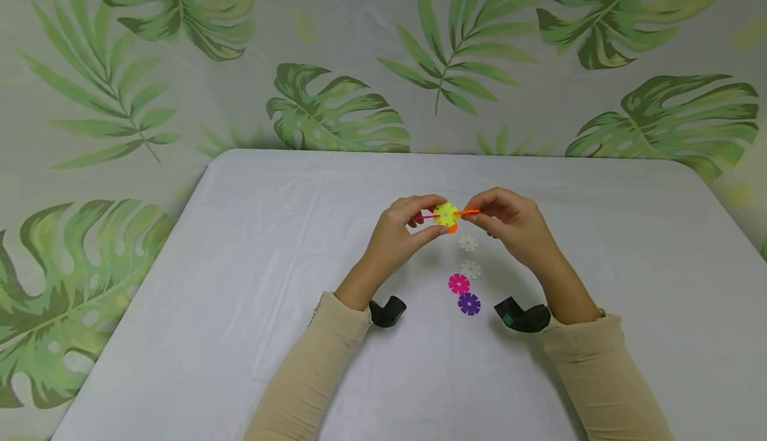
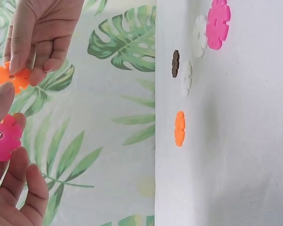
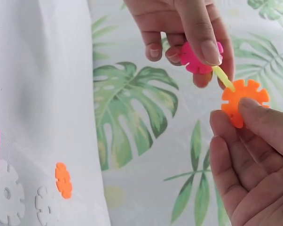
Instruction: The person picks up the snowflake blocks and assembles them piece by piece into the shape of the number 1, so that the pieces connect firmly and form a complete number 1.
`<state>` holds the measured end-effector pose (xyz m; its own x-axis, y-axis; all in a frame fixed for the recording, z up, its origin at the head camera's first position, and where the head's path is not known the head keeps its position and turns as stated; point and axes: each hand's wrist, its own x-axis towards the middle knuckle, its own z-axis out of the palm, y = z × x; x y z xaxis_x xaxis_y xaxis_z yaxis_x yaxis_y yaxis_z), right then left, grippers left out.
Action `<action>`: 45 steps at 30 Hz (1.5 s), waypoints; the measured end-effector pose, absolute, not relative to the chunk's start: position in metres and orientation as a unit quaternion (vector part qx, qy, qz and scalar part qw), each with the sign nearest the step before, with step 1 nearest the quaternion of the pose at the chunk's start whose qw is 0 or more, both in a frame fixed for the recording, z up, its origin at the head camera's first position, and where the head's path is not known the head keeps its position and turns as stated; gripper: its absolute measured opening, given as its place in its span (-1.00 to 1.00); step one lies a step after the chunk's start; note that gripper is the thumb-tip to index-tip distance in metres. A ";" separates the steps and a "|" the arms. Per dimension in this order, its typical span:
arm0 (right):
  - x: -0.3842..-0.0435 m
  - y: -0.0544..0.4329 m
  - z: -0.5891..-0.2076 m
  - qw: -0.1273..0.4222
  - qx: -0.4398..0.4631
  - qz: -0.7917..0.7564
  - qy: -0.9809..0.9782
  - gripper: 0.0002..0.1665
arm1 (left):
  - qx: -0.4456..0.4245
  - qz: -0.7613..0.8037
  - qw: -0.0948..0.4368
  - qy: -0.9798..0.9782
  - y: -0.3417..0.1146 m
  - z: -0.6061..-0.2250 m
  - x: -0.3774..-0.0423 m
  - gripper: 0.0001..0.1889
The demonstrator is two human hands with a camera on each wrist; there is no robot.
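My left hand [image 1: 398,228] pinches a yellow notched interlocking disc [image 1: 445,214] between thumb and fingers. A pink disc [image 3: 195,59] is slotted crosswise at the yellow one's side, under the left thumb in the right wrist view. My right hand [image 1: 509,218] pinches an orange disc [image 3: 245,96] between thumb and forefinger. The orange disc's rim meets the yellow disc's edge [image 3: 221,77], set crosswise to it. Both hands hold these pieces up above the table. In the left wrist view, the pink disc [image 2: 5,139] hides most of the yellow one.
On the white-covered table [image 1: 269,241] lie two white discs [image 1: 471,269], a pink disc [image 1: 459,284], a purple disc [image 1: 469,304], a brown disc [image 2: 175,64] and another orange disc [image 2: 179,128]. Black wrist devices [image 1: 522,316] sit at both sleeves. A leaf-patterned cloth [image 1: 335,108] stands behind.
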<state>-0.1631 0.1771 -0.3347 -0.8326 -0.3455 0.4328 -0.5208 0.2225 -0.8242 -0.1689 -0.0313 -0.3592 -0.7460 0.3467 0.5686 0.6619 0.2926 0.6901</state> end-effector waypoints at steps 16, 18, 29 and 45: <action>-0.164 0.178 -0.338 0.112 0.296 0.588 -0.744 -0.87 | -0.298 -0.521 0.145 -0.787 -0.029 -0.357 -0.164 -0.59; -0.163 0.177 -0.338 0.112 0.294 0.594 -0.740 -0.87 | -0.294 -0.522 0.143 -0.788 -0.028 -0.357 -0.164 -0.60; -0.162 0.176 -0.338 0.103 0.295 0.588 -0.746 -0.86 | -0.310 -0.524 0.145 -0.780 -0.029 -0.359 -0.166 -0.57; -0.164 0.180 -0.340 0.086 0.268 0.593 -0.755 -0.82 | -0.338 -0.526 0.121 -0.771 -0.032 -0.357 -0.167 -0.54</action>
